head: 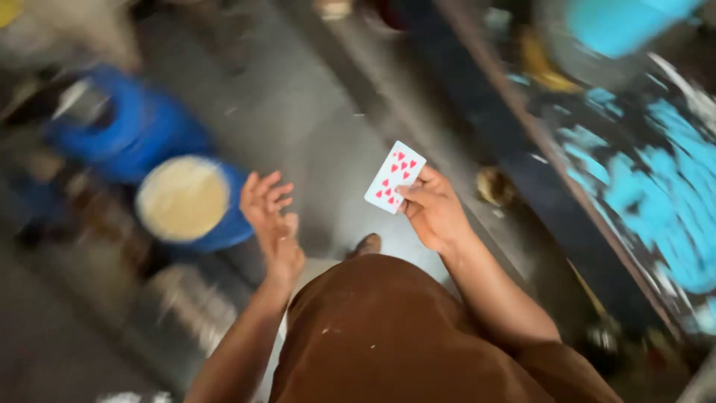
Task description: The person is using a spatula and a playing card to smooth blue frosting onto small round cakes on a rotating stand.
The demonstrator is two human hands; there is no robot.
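Note:
My right hand (pixel 431 210) pinches a white playing card (pixel 394 177) with red heart pips, held face up in front of me over a grey floor. My left hand (pixel 270 214) is raised beside it with the palm up and fingers spread, holding nothing. It hovers next to a blue bucket (pixel 224 224) filled with a pale, cream-coloured material. Below both hands is my brown garment (pixel 388 336), and the tip of a foot (pixel 367 244) shows on the floor.
A larger blue drum (pixel 127 130) lies blurred at the left, behind the bucket. A metal container (pixel 186 306) stands low at the left. A dark surface splashed with turquoise paint (pixel 649 186) runs along the right side. A small round object (pixel 494 185) lies beside it.

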